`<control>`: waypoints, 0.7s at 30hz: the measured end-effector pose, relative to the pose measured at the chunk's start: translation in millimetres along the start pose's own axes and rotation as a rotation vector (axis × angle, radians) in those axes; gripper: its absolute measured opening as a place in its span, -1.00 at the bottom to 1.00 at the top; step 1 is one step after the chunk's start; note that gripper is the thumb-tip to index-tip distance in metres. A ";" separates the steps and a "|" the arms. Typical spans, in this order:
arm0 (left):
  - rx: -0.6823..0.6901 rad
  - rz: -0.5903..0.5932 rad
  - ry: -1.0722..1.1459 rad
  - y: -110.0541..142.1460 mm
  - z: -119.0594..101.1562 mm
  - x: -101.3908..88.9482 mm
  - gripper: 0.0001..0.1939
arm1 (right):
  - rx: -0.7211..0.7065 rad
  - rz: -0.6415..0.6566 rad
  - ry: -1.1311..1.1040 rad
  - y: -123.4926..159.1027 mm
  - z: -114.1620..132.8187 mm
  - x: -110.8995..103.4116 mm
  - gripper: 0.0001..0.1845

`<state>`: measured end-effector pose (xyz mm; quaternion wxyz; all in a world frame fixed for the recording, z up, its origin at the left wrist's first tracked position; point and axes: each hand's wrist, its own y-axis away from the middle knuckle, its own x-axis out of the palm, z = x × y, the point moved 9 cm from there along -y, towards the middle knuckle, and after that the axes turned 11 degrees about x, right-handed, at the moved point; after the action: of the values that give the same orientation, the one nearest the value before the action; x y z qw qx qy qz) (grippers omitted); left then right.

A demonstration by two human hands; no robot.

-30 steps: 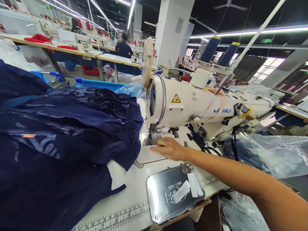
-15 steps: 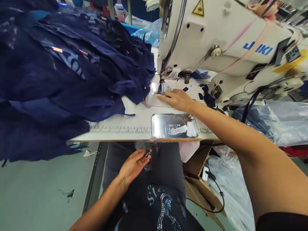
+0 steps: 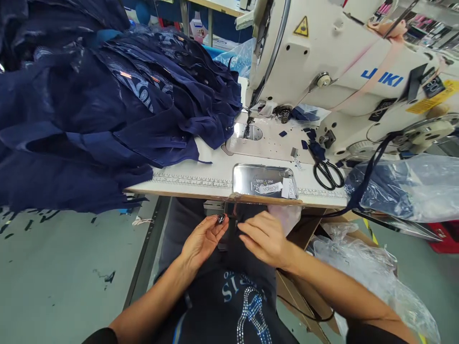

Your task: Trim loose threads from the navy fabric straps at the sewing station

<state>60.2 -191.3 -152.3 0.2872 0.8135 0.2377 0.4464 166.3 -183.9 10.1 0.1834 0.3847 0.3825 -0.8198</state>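
Below the table's front edge, my left hand (image 3: 204, 239) pinches a small, shiny metal bobbin case (image 3: 221, 219) between thumb and fingertips. My right hand (image 3: 267, 238) hovers just right of it, over my lap, fingers curled together; whatever they hold, if anything, is too small to make out. Above both hands is the white sewing machine (image 3: 344, 62), its needle and presser foot (image 3: 247, 129) over the metal plate. A shallow metal tray (image 3: 251, 177) with white labels (image 3: 271, 188) is set at the table's front edge.
Dark blue garments (image 3: 82, 119) are heaped across the left of the table. Black-handled scissors (image 3: 328, 174) lie at right among fabric scraps. Beyond them is a plastic-wrapped bundle (image 3: 412, 188). A cardboard box (image 3: 297, 296) and clear plastic (image 3: 358, 267) are below right.
My right hand has drawn back from the needle area down to beside my left hand. The left hand still holds the bobbin case. The view has shifted slightly, showing the scissors.
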 end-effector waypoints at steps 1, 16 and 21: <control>-0.006 -0.008 0.008 -0.5 2.7 0.7 -0.79 | 0.134 -0.031 -0.020 6.3 -11.7 12.4 -0.81; 0.227 0.065 0.016 -14.9 2.2 -2.0 -0.87 | 0.228 -0.121 0.211 6.1 -15.9 83.2 -0.63; 0.235 0.099 -0.014 -16.3 0.2 -1.1 -0.81 | 0.240 -0.158 0.055 14.9 -11.0 84.8 -0.68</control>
<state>57.7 -180.3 -164.1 0.1691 0.8553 0.2458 0.4236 126.6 -185.6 -67.1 0.0605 0.3950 0.3158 -0.8606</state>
